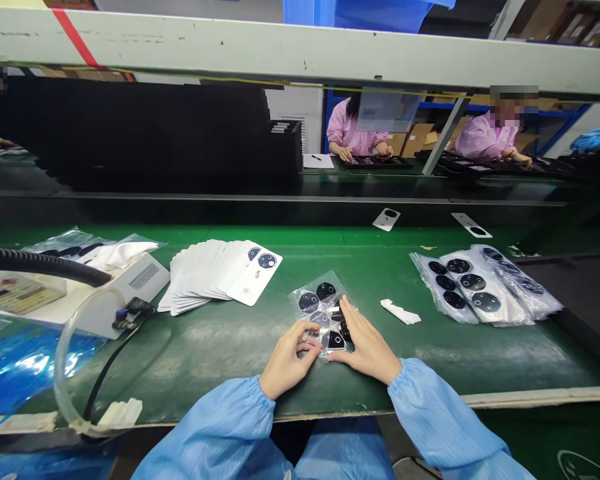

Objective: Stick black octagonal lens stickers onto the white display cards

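Note:
A clear plastic bag [325, 290] lies on the green work surface in front of me. It holds several round black parts that look like phone camera lens covers. My left hand [293, 357] has its fingers curled at the bag's lower left, with thumb and fingertips pinching the film. My right hand [370, 340] rests along the bag's right side, fingers stretched out and thumb apart at the lower edge. To the left, a fanned stack of white cards [220, 273] shows a round black lens print on its top card.
More bags of round lens parts [480, 283] lie at the right. A crumpled white strip [400, 312] sits nearer. Two white cards [387, 219] are spread farther back. At the left stand a white box-shaped device [140, 287], a black ribbed hose [45, 263] and blue film [25, 373]. People work across the bench.

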The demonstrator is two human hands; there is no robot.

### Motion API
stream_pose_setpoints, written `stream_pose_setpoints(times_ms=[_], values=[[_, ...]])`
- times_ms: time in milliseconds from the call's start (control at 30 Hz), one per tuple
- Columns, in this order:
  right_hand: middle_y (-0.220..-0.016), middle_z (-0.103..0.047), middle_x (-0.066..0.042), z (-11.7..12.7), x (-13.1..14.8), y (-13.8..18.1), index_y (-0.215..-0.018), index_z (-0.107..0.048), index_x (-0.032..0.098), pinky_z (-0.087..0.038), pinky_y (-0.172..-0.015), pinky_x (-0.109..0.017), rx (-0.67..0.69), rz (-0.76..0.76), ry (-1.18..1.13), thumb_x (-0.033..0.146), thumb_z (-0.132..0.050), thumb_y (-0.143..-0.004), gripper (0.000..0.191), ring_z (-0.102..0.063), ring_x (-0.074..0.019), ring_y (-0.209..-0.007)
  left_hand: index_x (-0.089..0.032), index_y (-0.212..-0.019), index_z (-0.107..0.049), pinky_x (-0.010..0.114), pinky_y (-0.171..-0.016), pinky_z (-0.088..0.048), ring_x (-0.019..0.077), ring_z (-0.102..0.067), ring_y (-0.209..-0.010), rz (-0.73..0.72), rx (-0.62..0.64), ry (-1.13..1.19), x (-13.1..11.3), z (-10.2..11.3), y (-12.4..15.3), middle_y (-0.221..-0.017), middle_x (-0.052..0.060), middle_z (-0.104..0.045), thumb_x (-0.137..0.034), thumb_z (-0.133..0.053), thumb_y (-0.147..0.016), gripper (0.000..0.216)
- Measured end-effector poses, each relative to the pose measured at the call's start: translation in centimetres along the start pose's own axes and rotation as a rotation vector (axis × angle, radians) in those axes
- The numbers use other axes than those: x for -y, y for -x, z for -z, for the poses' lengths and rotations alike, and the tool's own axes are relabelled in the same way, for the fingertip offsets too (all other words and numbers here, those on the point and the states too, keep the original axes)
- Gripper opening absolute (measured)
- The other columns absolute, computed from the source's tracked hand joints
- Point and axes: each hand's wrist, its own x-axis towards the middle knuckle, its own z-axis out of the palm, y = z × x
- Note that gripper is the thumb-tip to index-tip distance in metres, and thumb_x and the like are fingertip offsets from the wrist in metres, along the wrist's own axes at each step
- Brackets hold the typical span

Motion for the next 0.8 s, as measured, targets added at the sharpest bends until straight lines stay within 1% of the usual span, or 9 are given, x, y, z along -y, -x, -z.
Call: stream_pose_setpoints(times_ms=[167,267,367,467,533,600,667,733,800], values=[[-0.156,-0.003,-0.016,0.6,-0.5,0.1,-0.152,0.003,0.015,-0.021,-0.116,-0.045,0.069,0.012,0.004,0.064,-0.072,-0.068,0.122,-0.008,-0.0281,-0.143,-0.019,-0.111,-0.055,0.033,-0.085,-0.053,0.0154,-0.063,-0.089,0.026,-0.075,-0.023,1.3,2.3,-0.9,-0.109,0.008,-0.063,-0.023,-0.049,-0.087,0.025],[-0.156,-0.002,-0.015,1.5,-1.3,0.0,-0.152,0.003,0.015,-0.02,-0.117,-0.044,0.129,0.03,-0.008,0.067,-0.072,-0.066,0.125,-0.007,-0.0282,-0.143,-0.018,-0.11,-0.057,0.032,-0.083,-0.053,0.0156,-0.063,-0.086,0.057,-0.141,-0.047,2.2,4.6,-1.9,-0.106,0.009,-0.066,-0.02,-0.049,-0.083,0.029],[-0.156,-0.002,-0.013,2.8,-2.6,-0.1,-0.152,0.002,0.016,-0.019,-0.117,-0.044,0.205,0.052,-0.025,0.067,-0.073,-0.064,0.126,-0.009,-0.0288,-0.143,-0.016,-0.109,-0.06,0.03,-0.074,-0.053,0.0155,-0.064,-0.078,0.116,-0.236,-0.095,3.0,7.1,-3.1,-0.096,0.008,-0.069,-0.02,-0.049,-0.079,0.032],[-0.157,-0.004,-0.012,4.1,-3.8,-0.1,-0.152,0.0,0.017,-0.017,-0.118,-0.044,0.273,0.069,-0.04,0.068,-0.072,-0.064,0.125,-0.009,-0.0296,-0.143,-0.015,-0.105,-0.062,0.031,-0.066,-0.052,0.0172,-0.065,-0.072,0.181,-0.368,-0.174,3.6,9.3,-4.2,-0.086,0.007,-0.069,-0.03,-0.054,-0.079,0.031],[-0.157,-0.006,-0.011,4.7,-4.4,0.1,-0.152,-0.001,0.017,-0.016,-0.118,-0.043,0.309,0.078,-0.046,0.068,-0.072,-0.065,0.123,-0.01,-0.0296,-0.143,-0.016,-0.102,-0.062,0.033,-0.07,-0.053,0.0188,-0.066,-0.074,0.196,-0.471,-0.238,3.7,10.4,-4.6,-0.091,0.007,-0.069,-0.038,-0.062,-0.075,0.035],[-0.157,-0.007,-0.011,5.2,-4.8,0.3,-0.152,-0.002,0.018,-0.017,-0.118,-0.043,0.329,0.079,-0.047,0.067,-0.073,-0.064,0.123,-0.01,-0.0297,-0.143,-0.017,-0.101,-0.06,0.036,-0.076,-0.052,0.0198,-0.066,-0.077,0.184,-0.575,-0.298,3.4,11.3,-4.8,-0.101,0.008,-0.066,-0.039,-0.069,-0.068,0.04],[-0.157,-0.008,-0.011,5.5,-5.2,0.5,-0.152,-0.003,0.019,-0.017,-0.118,-0.043,0.328,0.071,-0.044,0.066,-0.073,-0.064,0.122,-0.011,-0.03,-0.143,-0.017,-0.102,-0.058,0.037,-0.078,-0.052,0.0202,-0.065,-0.078,0.156,-0.667,-0.337,2.6,12.0,-4.8,-0.11,0.01,-0.062,-0.034,-0.07,-0.066,0.042],[-0.157,-0.009,-0.01,5.8,-5.4,0.8,-0.152,-0.002,0.02,-0.017,-0.118,-0.043,0.315,0.058,-0.039,0.065,-0.073,-0.066,0.12,-0.012,-0.0303,-0.143,-0.016,-0.105,-0.055,0.037,-0.075,-0.052,0.0204,-0.063,-0.08,0.12,-0.738,-0.346,1.1,12.3,-4.3,-0.115,0.012,-0.058,-0.031,-0.066,-0.069,0.041],[-0.157,-0.009,-0.01,6.0,-5.5,1.0,-0.152,-0.002,0.021,-0.017,-0.118,-0.044,0.301,0.044,-0.036,0.064,-0.072,-0.068,0.118,-0.012,-0.0302,-0.143,-0.017,-0.109,-0.051,0.034,-0.072,-0.053,0.0194,-0.063,-0.084,0.076,-0.773,-0.318,-0.8,12.2,-3.0,-0.12,0.012,-0.055,-0.03,-0.061,-0.074,0.038]])
